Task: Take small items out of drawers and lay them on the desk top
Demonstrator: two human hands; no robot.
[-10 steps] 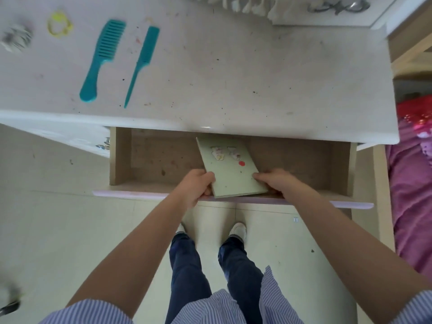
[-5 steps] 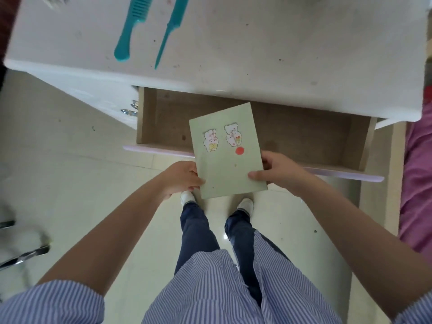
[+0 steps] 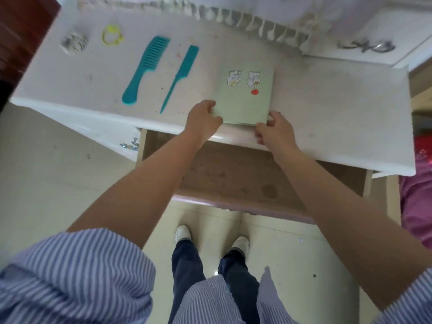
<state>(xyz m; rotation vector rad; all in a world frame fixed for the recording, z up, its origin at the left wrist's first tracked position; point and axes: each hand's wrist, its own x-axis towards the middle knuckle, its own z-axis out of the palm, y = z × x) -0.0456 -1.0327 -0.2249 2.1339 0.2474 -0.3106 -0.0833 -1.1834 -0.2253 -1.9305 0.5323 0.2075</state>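
Both hands (image 3: 238, 127) gripping booklet (image 3: 245, 99)

A single wide-angle camera sits on the person's head and looks forward and steeply down over the front edge of the table (image 3: 327, 127), which serves as the landmark. It stands above and on the near side of that edge, close enough for both forearms to fill the middle of the frame. Beyond the edge the table top runs to the upper border; directly below the edge lies the open drawer (image 3: 224, 174), and nearer the camera than that come the floor (image 3: 46, 183) and the person's shoes (almost straight beneath the lens). Straight lines bow toward the corners. There is no second view.
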